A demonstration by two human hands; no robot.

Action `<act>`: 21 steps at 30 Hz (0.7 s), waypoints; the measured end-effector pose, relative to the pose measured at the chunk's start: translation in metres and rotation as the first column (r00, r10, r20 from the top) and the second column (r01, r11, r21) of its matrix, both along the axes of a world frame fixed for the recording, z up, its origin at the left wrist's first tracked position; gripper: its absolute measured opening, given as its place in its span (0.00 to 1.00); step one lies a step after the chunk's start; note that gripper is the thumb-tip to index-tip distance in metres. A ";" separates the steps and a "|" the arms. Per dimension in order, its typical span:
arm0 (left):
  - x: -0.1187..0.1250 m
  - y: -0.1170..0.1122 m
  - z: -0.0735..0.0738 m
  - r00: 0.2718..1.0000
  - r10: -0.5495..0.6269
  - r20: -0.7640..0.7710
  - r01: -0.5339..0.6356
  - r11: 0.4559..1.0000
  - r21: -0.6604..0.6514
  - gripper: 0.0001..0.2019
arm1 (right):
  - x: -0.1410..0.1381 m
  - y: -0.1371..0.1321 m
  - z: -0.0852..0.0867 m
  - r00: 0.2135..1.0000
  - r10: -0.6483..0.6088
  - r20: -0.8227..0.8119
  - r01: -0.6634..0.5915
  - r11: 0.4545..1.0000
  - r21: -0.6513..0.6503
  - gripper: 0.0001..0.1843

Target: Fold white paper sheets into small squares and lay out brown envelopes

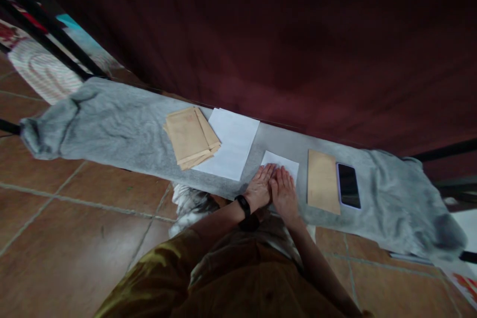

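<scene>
My left hand (260, 186) and my right hand (284, 193) lie flat side by side, fingers stretched out, pressing on a small folded white paper (285, 162) on a grey cloth-covered table (122, 129). A black band sits on my left wrist. To the right of my hands lies a single brown envelope (322, 180), and beside it a black phone (349, 185). To the left lies a larger white sheet (231, 142) and a stack of brown envelopes (190, 135).
A dark red curtain (298, 49) hangs behind the table. The floor is brown tile (67, 218). A striped cloth (44, 72) lies at far left, and a crumpled white item (188, 203) sits under the table edge.
</scene>
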State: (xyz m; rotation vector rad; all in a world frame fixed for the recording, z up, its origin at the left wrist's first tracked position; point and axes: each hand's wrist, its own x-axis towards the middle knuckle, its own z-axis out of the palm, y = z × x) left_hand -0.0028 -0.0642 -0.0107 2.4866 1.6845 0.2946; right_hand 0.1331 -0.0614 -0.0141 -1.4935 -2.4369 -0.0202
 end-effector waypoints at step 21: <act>-0.014 -0.002 0.004 0.952 0.302 0.055 -0.306 0.948 0.089 0.29 | 0.031 -0.025 -0.016 0.985 -0.170 0.007 0.169 0.984 0.064 0.35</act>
